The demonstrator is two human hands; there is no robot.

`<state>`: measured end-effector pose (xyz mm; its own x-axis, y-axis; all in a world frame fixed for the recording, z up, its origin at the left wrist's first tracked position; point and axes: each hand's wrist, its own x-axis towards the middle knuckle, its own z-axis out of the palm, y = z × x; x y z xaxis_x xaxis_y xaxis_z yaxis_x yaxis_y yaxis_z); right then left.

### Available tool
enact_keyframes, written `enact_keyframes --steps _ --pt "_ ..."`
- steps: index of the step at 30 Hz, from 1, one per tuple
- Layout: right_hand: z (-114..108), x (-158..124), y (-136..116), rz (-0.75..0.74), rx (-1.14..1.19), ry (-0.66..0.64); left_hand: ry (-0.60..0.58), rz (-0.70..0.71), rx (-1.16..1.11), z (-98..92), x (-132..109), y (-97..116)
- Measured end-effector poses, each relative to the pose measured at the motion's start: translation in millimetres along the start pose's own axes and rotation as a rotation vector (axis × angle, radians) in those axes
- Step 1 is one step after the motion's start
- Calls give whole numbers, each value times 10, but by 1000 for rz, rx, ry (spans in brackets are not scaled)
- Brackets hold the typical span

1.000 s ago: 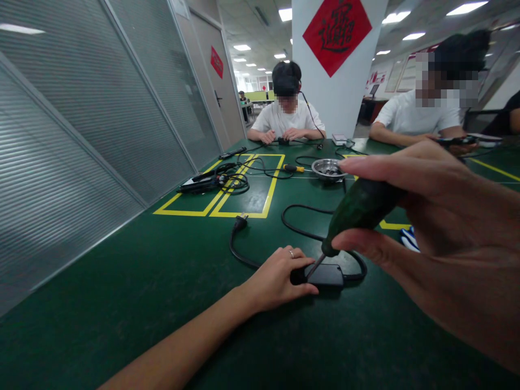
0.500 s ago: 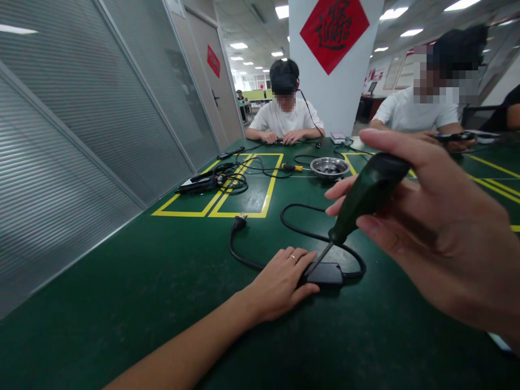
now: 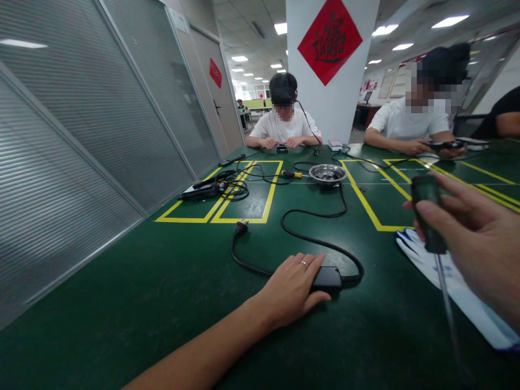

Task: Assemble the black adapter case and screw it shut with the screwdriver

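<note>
My left hand (image 3: 293,290) lies on the near end of a small black power adapter (image 3: 328,278) on the green table (image 3: 162,292), fingers curled over it. A black cable (image 3: 312,238) loops from the adapter to a plug (image 3: 240,227). My right hand (image 3: 475,244) is closed round the dark green handle of a screwdriver (image 3: 426,216). The thin shaft points down, off to the right of the adapter and apart from it.
A white and blue glove (image 3: 455,281) lies under the right hand. A metal bowl (image 3: 327,174), a yellow-handled screwdriver (image 3: 292,174) and black devices with cables (image 3: 211,187) sit farther back among yellow tape lines. Two people in white shirts work at the far edge.
My right hand has lifted the screwdriver tip off the adapter and swung it to the right, shaft now pointing down. My left hand has stayed on the adapter.
</note>
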<state>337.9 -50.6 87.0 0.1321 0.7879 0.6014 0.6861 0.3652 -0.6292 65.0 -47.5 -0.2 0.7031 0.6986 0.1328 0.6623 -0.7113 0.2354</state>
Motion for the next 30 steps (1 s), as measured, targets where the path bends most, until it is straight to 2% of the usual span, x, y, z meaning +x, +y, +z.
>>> enact_keyframes --steps 1,3,7,9,12,15,19,23,27,30 --pt "64 -37 133 109 -141 -53 -1 10 -1 -14 11 -4" --pt "216 -114 359 138 -331 -133 10 0 5 -66 6 -54" --pt "475 -279 650 60 -455 -261 123 -146 52 -219 -82 -333" --pt "556 -366 742 18 -499 -316 143 -209 89 -259 -115 -508" --pt "637 -481 842 -42 -552 -392 117 -244 99 -229 -119 -711" --pt "685 -540 889 -103 -586 -444 119 -245 81 -156 -99 -800" --pt "716 -500 806 -163 -631 -446 129 -233 57 -115 -86 -823" --pt "806 -415 529 -258 -597 -465 123 -214 66 -146 -87 -829" --pt "1037 -399 196 -366 -494 -550 121 -187 85 -191 -94 -820" --pt "1231 -412 13 -400 -445 -559 127 -179 95 -203 -99 -809"
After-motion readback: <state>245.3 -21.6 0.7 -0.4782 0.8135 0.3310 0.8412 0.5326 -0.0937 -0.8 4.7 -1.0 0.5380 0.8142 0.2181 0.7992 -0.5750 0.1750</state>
